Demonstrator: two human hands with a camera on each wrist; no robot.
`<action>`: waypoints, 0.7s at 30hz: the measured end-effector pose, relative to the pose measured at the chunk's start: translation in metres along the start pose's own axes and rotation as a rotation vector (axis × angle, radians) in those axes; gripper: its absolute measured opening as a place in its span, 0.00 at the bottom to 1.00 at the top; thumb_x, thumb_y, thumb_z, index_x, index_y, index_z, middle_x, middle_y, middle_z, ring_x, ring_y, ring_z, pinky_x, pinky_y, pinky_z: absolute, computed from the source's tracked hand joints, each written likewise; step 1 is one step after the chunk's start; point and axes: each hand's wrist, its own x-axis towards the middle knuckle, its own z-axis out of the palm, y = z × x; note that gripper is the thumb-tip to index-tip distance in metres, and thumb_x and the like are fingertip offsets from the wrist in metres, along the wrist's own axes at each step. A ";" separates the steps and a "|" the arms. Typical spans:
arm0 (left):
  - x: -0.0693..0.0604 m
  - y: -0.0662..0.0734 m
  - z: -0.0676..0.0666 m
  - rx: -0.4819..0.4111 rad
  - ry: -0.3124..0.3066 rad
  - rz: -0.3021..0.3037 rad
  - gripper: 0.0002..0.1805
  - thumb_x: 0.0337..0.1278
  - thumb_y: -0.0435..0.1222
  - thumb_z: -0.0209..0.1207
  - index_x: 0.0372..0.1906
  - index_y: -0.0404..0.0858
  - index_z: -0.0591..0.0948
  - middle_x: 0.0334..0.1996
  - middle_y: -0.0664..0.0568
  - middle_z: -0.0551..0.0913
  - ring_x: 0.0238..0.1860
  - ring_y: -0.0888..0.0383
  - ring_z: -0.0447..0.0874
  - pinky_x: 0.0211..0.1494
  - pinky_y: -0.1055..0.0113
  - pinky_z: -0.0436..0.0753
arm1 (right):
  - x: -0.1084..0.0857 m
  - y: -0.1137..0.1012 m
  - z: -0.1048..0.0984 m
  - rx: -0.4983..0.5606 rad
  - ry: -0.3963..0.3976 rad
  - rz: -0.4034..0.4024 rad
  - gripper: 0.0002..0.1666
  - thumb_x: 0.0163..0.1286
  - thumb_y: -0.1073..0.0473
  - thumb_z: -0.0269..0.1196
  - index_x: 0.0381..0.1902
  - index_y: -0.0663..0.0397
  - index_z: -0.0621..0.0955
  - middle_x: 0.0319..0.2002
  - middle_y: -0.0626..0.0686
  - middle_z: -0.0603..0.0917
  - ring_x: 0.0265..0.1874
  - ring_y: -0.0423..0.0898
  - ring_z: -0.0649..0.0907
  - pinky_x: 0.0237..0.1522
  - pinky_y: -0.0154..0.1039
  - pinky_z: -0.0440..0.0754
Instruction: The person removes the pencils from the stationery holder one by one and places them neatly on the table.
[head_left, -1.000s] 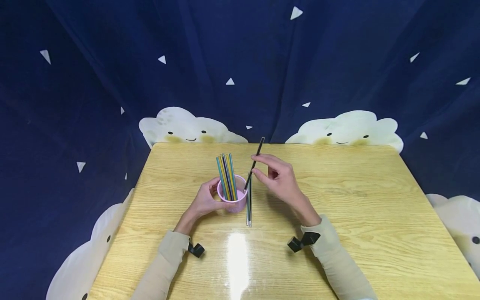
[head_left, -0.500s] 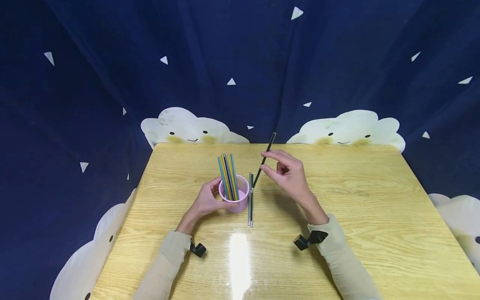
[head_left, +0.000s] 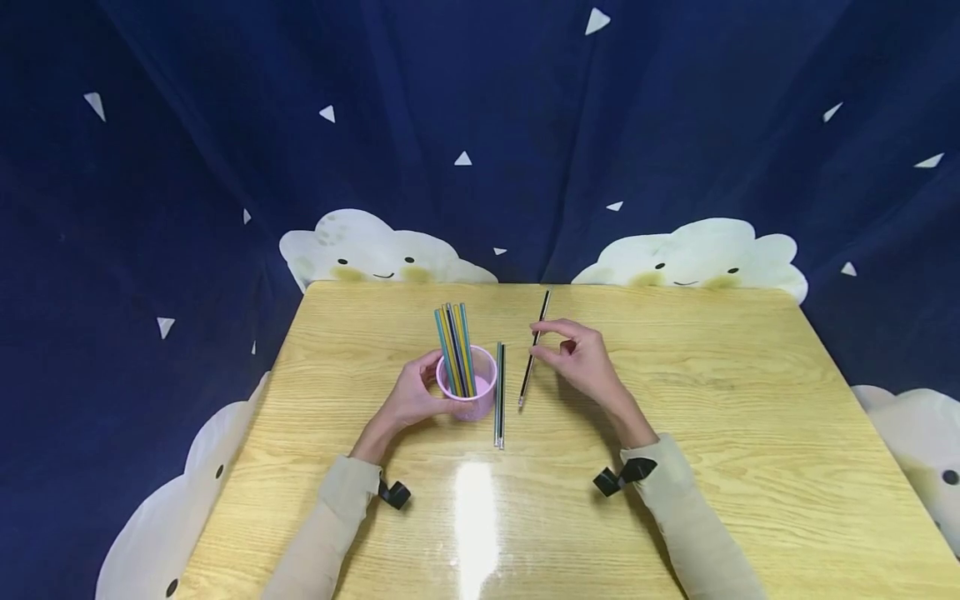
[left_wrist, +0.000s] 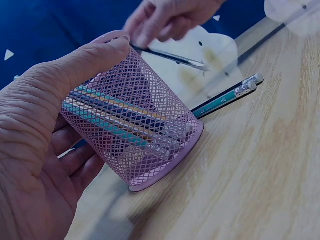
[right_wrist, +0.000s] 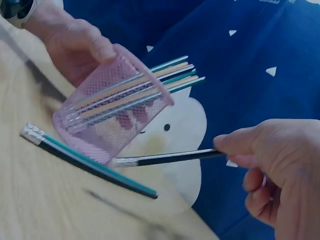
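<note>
A pink mesh pencil cup (head_left: 480, 404) stands upright on the wooden table, and my left hand (head_left: 415, 395) grips it round its left side. Several teal, yellow and dark pencils (left_wrist: 115, 117) lean inside the cup, eraser ends down. My right hand (head_left: 581, 358) pinches a black pencil (head_left: 531, 367) between thumb and fingertips, to the right of the cup. That pencil slants with its eraser end low; whether it touches the table I cannot tell. Between cup and held pencil, a teal pencil (head_left: 498, 392) and a black pencil (right_wrist: 100, 172) lie side by side on the table.
The wooden table (head_left: 720, 442) reaches back to a dark blue curtain (head_left: 450, 75) printed with white triangles and clouds. A bright glare patch marks the table in front of the cup. Black wrist cameras (head_left: 617, 477) sit on both sleeves.
The black pencil in my right hand has moved from the cup's rim out to the right, past the two lying pencils, and then lower. My left hand keeps holding the cup in place.
</note>
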 end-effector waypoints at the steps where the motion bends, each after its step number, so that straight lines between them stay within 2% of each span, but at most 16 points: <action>1: 0.000 0.000 0.000 0.000 0.001 -0.005 0.45 0.34 0.27 0.83 0.67 0.35 0.78 0.57 0.43 0.85 0.56 0.51 0.84 0.65 0.63 0.82 | -0.001 0.004 0.001 -0.010 -0.016 0.034 0.19 0.61 0.69 0.76 0.51 0.56 0.89 0.46 0.61 0.89 0.13 0.34 0.64 0.13 0.27 0.59; 3: 0.000 0.001 0.000 0.001 0.002 -0.008 0.46 0.34 0.27 0.83 0.67 0.35 0.78 0.57 0.43 0.85 0.56 0.51 0.84 0.65 0.63 0.82 | -0.003 0.010 0.005 -0.025 -0.057 0.099 0.18 0.62 0.68 0.76 0.51 0.55 0.89 0.48 0.61 0.89 0.12 0.34 0.64 0.13 0.27 0.60; 6: 0.000 0.001 0.000 0.003 -0.003 -0.004 0.46 0.35 0.27 0.82 0.67 0.34 0.78 0.58 0.42 0.85 0.57 0.51 0.83 0.66 0.62 0.81 | -0.006 0.017 0.011 -0.053 -0.126 0.160 0.18 0.63 0.67 0.76 0.52 0.60 0.88 0.49 0.63 0.89 0.13 0.35 0.65 0.14 0.29 0.62; 8: 0.001 0.001 0.000 -0.001 -0.009 0.003 0.46 0.35 0.26 0.82 0.68 0.34 0.77 0.58 0.41 0.85 0.58 0.49 0.83 0.68 0.61 0.80 | -0.007 0.019 0.015 -0.075 -0.169 0.183 0.19 0.64 0.65 0.76 0.53 0.62 0.88 0.49 0.64 0.89 0.18 0.37 0.73 0.17 0.29 0.66; 13: 0.001 0.001 0.000 -0.008 -0.016 0.011 0.45 0.36 0.26 0.82 0.68 0.33 0.77 0.59 0.39 0.84 0.59 0.46 0.83 0.69 0.58 0.80 | -0.010 0.020 0.022 -0.117 -0.259 0.201 0.19 0.64 0.65 0.76 0.52 0.64 0.87 0.43 0.59 0.91 0.34 0.46 0.83 0.24 0.30 0.75; 16: 0.001 0.002 0.000 -0.008 -0.013 0.007 0.45 0.36 0.26 0.82 0.67 0.33 0.77 0.58 0.39 0.84 0.58 0.45 0.83 0.68 0.57 0.81 | -0.011 0.018 0.024 -0.145 -0.295 0.197 0.19 0.64 0.65 0.75 0.52 0.63 0.88 0.40 0.55 0.91 0.29 0.47 0.83 0.23 0.32 0.76; 19: 0.001 0.001 0.000 -0.002 -0.008 -0.002 0.45 0.35 0.26 0.82 0.67 0.33 0.78 0.58 0.40 0.85 0.58 0.46 0.83 0.67 0.57 0.81 | -0.013 0.017 0.027 -0.200 -0.313 0.178 0.18 0.64 0.63 0.76 0.51 0.61 0.88 0.38 0.51 0.90 0.29 0.46 0.82 0.29 0.34 0.79; 21: 0.001 0.001 0.000 0.004 -0.004 -0.008 0.45 0.35 0.26 0.82 0.67 0.34 0.78 0.57 0.40 0.85 0.57 0.46 0.83 0.68 0.57 0.81 | -0.013 0.017 0.028 -0.240 -0.317 0.167 0.18 0.64 0.61 0.76 0.51 0.60 0.88 0.37 0.49 0.90 0.32 0.45 0.84 0.36 0.38 0.82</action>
